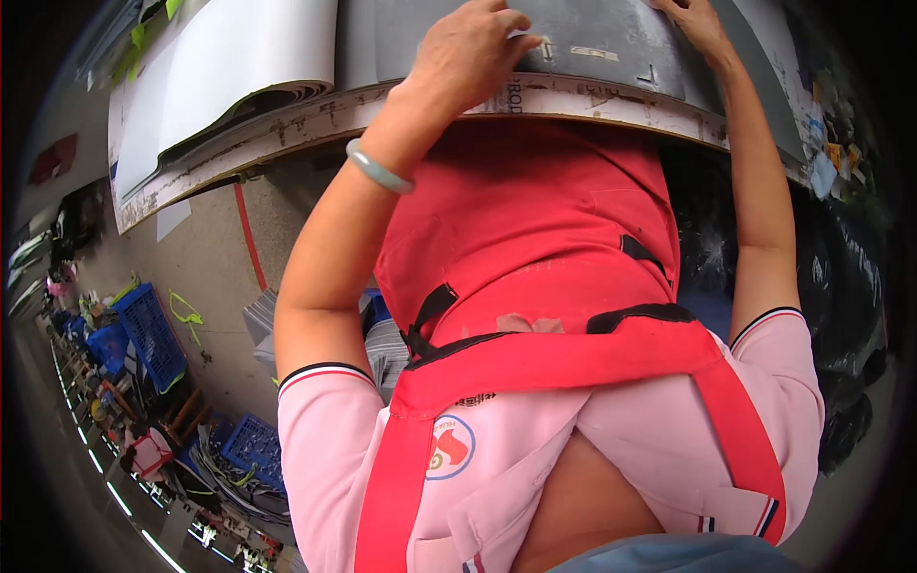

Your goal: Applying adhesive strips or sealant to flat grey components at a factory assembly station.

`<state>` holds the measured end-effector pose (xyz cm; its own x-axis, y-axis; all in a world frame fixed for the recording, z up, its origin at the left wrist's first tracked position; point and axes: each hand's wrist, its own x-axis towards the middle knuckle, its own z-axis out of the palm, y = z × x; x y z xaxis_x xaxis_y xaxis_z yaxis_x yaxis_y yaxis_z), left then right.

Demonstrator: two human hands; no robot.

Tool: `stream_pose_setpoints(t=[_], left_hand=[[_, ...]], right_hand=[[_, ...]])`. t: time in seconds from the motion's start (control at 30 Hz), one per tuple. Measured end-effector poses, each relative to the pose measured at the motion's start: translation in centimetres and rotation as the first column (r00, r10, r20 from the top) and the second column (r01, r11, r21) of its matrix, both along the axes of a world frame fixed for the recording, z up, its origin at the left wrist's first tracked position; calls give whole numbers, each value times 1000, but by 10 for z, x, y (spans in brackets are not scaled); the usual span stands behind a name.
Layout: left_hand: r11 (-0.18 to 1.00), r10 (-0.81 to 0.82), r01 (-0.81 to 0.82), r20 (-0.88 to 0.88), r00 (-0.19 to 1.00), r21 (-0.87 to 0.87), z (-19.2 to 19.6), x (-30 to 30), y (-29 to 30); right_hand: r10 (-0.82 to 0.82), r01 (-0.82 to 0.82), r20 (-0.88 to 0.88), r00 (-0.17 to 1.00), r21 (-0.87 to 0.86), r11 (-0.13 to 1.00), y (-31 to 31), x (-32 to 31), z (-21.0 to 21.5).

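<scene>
Overhead, dark grey sheet (611, 43) lying flat on worn white-edged worktable (315, 119), long axis running left to right. Beside it, stack of white sheets (239, 57). Left hand (473, 53) pressing down on sheet, fingers curled loosely. Right hand (695, 24) resting on sheet's right part, fingers partly cropped, grip unclear.

Dark grey flat sheet (611, 43) atop the worn white-edged table (611, 103), slightly curled.
</scene>
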<state>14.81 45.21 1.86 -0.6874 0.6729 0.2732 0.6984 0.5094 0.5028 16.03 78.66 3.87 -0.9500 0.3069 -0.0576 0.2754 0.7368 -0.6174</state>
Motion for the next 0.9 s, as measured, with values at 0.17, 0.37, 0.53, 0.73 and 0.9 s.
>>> stream_pose_setpoints(t=[0.17, 0.37, 0.53, 0.73, 0.9], left_hand=[[1000, 18, -15, -169, 985, 23, -29, -6, 64], [998, 59, -62, -279, 959, -1, -43, -5, 64], [994, 106, -109, -303, 947, 5, -35, -2, 68], [990, 94, -112, -196, 976, -82, -29, -3, 75], [991, 114, -126, -230, 967, -42, -36, -2, 71]], right_hand=[[22, -23, -35, 999, -22, 999, 25, -14, -34], [-76, 63, -216, 973, -68, 996, 13, 15, -30], [246, -246, -14, 969, -84, 966, -16, 85, 1], [377, -371, -141, 915, 68, 926, -33, 101, -5], [434, -422, -138, 890, 108, 900, -37, 98, -11]])
